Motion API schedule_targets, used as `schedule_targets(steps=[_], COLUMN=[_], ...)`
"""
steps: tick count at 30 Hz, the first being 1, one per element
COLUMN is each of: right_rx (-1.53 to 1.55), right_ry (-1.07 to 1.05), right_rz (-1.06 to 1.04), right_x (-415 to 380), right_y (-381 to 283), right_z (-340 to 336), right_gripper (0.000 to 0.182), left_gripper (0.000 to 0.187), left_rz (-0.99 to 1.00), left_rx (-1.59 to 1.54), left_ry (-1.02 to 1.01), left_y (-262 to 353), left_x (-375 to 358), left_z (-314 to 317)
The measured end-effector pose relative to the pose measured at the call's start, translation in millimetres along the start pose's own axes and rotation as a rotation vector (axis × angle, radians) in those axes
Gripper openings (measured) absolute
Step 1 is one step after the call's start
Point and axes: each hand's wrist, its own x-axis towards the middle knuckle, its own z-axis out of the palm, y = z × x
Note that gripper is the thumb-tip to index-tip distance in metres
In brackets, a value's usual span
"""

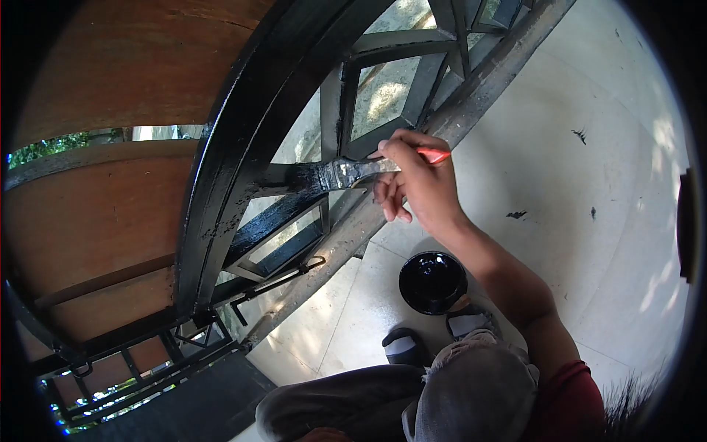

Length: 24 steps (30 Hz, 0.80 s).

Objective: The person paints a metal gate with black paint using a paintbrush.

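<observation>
My right hand (416, 177) is closed around the handle of a paintbrush with a red end (433, 155). The brush's wide head (339, 175), coated in black paint, lies against a short bar of the dark metal frame (283, 179). Glossy wet black shows on the bar and on the slanted bar below it. Below my right forearm, a round bowl of black paint (433, 282) sits on the floor by my feet. A small skin-coloured patch shows at the bottom edge; whether it is my left hand is unclear.
Brown wooden panels (103, 228) fill the left side behind the curved frame. A long paint-spotted pipe (471, 103) runs diagonally beside the frame. Black marks (517, 215) dot the pale tiled floor (560, 177). My bent knees (471, 390) are at the bottom.
</observation>
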Motion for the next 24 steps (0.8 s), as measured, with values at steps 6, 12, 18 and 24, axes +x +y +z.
schedule_targets(steps=[6,12,18,24], right_rx=[0.097,0.017,-0.102,-0.263], right_ry=[-0.095,0.0,-0.08,-0.066], right_rz=[-0.053,-0.076,-0.228,-0.286], right_x=[1.9,-8.2,-13.1,-7.4], right_y=[-4.2,8.3,8.8,-10.5], right_z=[14.4,-5.3,19.7,14.2], right_gripper=[0.023,0.023,0.02,0.021], left_gripper=[0.047,0.045,0.044,0.043], left_rz=[0.0,0.003,0.005,0.002], left_rx=[0.002,0.006,-0.003,-0.007], left_ry=[-0.01,-0.001,0.018,0.028], left_y=[2.3,0.6,1.9,-0.5], left_x=[-0.3,-3.5,-5.3,-5.3], left_z=[-4.0,-4.7,-5.0,-6.3])
